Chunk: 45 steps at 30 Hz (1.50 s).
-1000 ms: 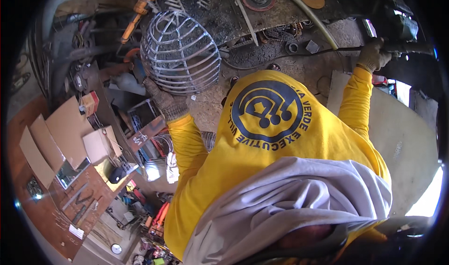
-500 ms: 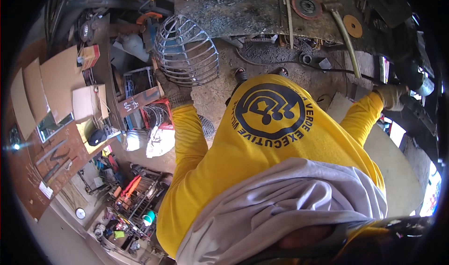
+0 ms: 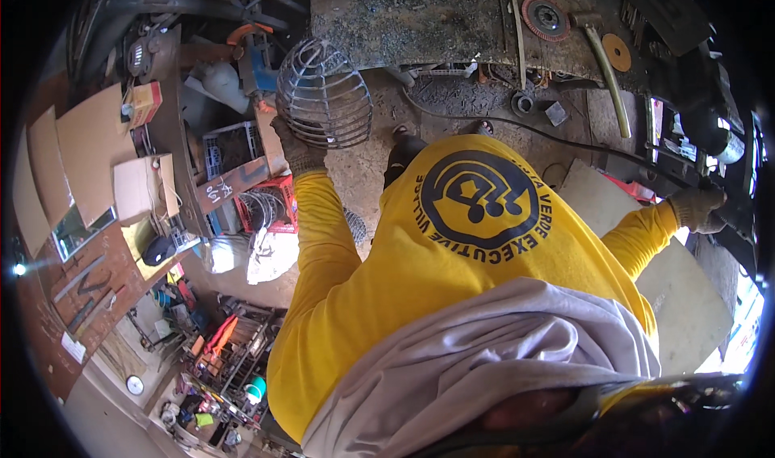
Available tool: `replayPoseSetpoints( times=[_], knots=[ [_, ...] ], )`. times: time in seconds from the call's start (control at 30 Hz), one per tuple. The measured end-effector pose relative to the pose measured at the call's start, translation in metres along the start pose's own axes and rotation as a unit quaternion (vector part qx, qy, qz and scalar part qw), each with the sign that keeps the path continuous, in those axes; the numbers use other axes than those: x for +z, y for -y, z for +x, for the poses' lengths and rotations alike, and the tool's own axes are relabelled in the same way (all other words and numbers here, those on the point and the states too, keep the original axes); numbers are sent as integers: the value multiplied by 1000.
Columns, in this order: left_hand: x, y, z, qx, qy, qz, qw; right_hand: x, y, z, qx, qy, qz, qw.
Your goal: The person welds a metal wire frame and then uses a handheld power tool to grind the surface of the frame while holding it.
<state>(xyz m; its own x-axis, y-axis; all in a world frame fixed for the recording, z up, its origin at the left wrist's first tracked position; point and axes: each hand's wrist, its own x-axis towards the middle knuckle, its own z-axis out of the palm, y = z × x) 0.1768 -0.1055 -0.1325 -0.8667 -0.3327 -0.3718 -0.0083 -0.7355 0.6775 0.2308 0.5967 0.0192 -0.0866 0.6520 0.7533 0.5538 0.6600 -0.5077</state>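
Observation:
My left hand [image 3: 301, 153], in a brownish knit work glove, grips a metal wire cage [image 3: 327, 102] by its lower left edge. The cage is rounded, made of curved grey bars, and hangs above the floor in front of the bench. Far to the right, my right hand [image 3: 697, 208], gloved too, has its fingers curled at a dark metal piece [image 3: 736, 207]. Shadow hides what, if anything, those fingers hold. Both arms are in yellow sleeves and stretched wide apart.
A dark workbench [image 3: 452, 34] spans the far side, carrying a grinding disc [image 3: 545, 17], a tan disc [image 3: 617, 52] and a hammer [image 3: 607, 74]. Cardboard [image 3: 93, 155] and a red crate [image 3: 282, 203] stand left. A cable [image 3: 484, 117] crosses the floor. A pale board [image 3: 686, 304] leans right.
My right hand has moved outward to the right and a little nearer. The cage stays in my left hand and has turned slightly. The whole view has shifted a little.

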Motion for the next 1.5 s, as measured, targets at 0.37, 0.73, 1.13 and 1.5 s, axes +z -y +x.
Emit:
replayPoseSetpoints(
  times=[0.37, 0.73, 1.13, 1.5],
  knots=[
    [-40, -5, 72, -221, 100, -60, 968, -79, 133, -149, 284, 346, 477, 756],
    [-36, 35, 81, -230, 89, 10, 969, -151, 187, -237, 231, 512, 363, 743],
    [7, 63, 102, -102, 33, 142, 984, -99, 136, -247, 283, 571, 379, 671],
    [14, 89, 86, -279, 78, -84, 954, -92, 120, -247, 271, 574, 370, 678]
  ],
)
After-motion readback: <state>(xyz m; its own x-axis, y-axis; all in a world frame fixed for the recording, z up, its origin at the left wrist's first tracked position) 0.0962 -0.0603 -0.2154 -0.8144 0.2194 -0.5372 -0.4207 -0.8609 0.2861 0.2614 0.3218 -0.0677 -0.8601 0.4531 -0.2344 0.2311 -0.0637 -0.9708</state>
